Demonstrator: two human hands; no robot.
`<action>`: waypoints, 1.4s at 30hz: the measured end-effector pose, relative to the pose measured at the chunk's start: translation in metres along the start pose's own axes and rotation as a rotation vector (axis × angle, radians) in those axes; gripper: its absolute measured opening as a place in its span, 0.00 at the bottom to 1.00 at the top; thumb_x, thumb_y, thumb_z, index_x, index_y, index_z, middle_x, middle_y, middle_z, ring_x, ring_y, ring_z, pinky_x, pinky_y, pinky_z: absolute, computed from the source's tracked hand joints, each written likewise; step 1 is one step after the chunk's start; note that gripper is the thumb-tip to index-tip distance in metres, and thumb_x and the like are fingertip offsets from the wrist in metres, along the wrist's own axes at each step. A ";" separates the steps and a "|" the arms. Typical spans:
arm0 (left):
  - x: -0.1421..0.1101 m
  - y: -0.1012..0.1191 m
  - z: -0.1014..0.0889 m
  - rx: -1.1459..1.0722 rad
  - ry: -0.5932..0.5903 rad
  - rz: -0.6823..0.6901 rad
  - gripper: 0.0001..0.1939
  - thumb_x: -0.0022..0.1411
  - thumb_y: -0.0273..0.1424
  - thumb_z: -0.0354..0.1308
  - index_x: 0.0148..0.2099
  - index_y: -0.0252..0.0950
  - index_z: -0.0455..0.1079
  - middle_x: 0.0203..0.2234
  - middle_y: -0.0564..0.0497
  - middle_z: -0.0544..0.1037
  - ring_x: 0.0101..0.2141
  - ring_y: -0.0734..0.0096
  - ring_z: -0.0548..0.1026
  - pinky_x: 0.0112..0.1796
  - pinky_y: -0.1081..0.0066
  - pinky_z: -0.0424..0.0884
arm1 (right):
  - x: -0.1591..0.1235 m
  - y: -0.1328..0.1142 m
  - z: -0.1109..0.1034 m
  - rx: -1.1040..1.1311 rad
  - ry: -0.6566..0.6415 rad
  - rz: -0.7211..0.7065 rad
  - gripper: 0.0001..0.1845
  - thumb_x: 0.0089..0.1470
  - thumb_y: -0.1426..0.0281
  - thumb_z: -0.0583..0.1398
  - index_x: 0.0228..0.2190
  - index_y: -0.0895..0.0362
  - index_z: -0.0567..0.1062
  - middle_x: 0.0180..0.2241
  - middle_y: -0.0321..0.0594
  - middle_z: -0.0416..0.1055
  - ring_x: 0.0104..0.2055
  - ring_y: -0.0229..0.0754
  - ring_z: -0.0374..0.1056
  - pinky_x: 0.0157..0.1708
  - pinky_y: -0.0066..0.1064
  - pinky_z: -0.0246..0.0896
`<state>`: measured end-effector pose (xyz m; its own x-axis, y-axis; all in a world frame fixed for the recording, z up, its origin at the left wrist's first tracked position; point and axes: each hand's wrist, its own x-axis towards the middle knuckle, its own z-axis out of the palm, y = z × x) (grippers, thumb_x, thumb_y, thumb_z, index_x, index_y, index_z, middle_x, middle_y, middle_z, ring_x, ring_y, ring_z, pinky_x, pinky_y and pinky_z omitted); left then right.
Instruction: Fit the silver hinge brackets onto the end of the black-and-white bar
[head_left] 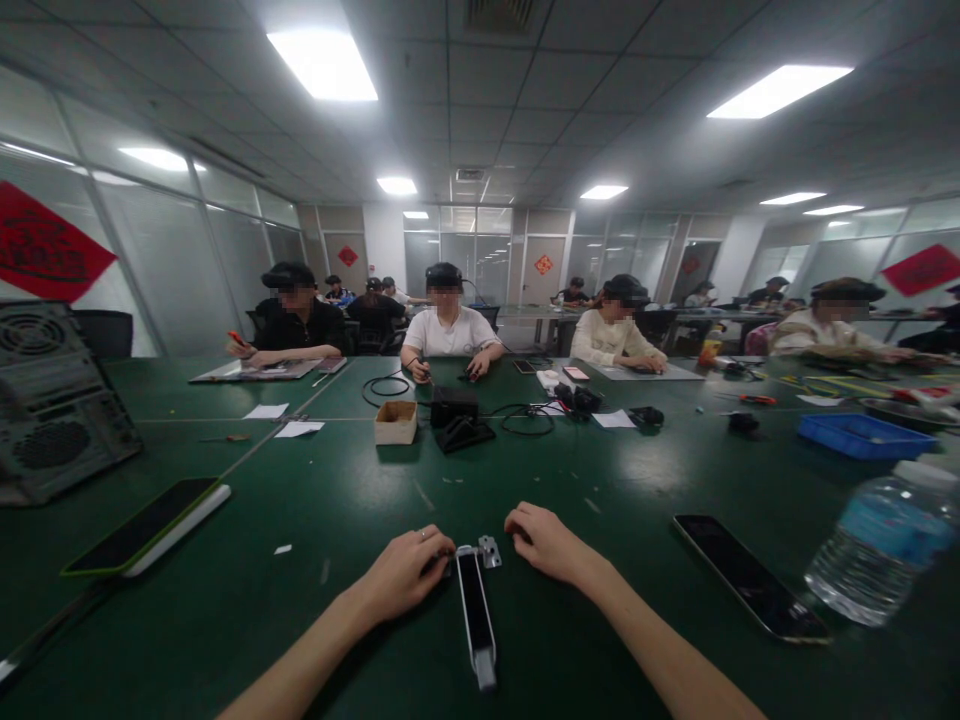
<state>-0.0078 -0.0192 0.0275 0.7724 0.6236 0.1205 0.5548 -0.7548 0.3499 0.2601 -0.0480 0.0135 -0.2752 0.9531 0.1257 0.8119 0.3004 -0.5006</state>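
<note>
Ok so right in front of me there's a long, narrow black-and-silver bar (pixel 476 610) lying lengthwise on the dark green worktop (pixel 300 630), with a small silver metal bracket (pixel 489 552) at its far end. Both hands are down around that end, loosely curled and not spread flat. The left hand (pixel 405 575), with a ring on one finger, has its fingers (pixel 442 552) right up at the bar, and the right hand (pixel 547 545) sits just beside the bracket, but I honestly can't tell if either one has real hold of anything. To the left there's a black slab phone in a green-edged case (pixel 142 525), and to the right a black glass phone (pixel 750 575) next to a clear plastic water bottle with a blue label (pixel 885 540). Further up the worktop are a small cardboard box (pixel 395 422), a black soldering station (pixel 454 405) and a blue plastic tray (pixel 862 435). Across from me, co-workers in head-mounted cameras sit working, including one in a white T-shirt (pixel 448 330).
</note>
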 end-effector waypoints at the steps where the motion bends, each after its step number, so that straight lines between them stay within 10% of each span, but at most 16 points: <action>1: 0.000 0.000 0.000 0.003 0.007 0.006 0.12 0.65 0.27 0.46 0.47 0.38 0.67 0.40 0.50 0.72 0.37 0.70 0.70 0.37 0.72 0.67 | 0.000 -0.002 0.000 -0.003 0.001 -0.005 0.11 0.55 0.74 0.54 0.38 0.56 0.74 0.40 0.41 0.68 0.40 0.41 0.66 0.40 0.33 0.65; 14: 0.000 -0.005 0.007 0.032 0.049 0.031 0.11 0.65 0.27 0.46 0.47 0.38 0.67 0.40 0.49 0.72 0.36 0.70 0.70 0.38 0.71 0.67 | 0.001 -0.019 0.009 0.083 0.113 -0.231 0.10 0.51 0.79 0.55 0.35 0.59 0.73 0.36 0.41 0.69 0.36 0.38 0.66 0.35 0.27 0.62; 42: 0.000 -0.010 0.011 0.029 0.044 0.058 0.11 0.65 0.28 0.46 0.48 0.39 0.66 0.40 0.50 0.71 0.36 0.70 0.70 0.38 0.72 0.66 | 0.003 -0.020 0.012 0.042 0.070 -0.196 0.11 0.54 0.79 0.53 0.36 0.59 0.73 0.35 0.41 0.71 0.38 0.40 0.66 0.39 0.31 0.63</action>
<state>-0.0103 -0.0142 0.0135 0.7894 0.5866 0.1811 0.5188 -0.7951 0.3142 0.2369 -0.0520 0.0136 -0.3878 0.8773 0.2829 0.7236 0.4798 -0.4962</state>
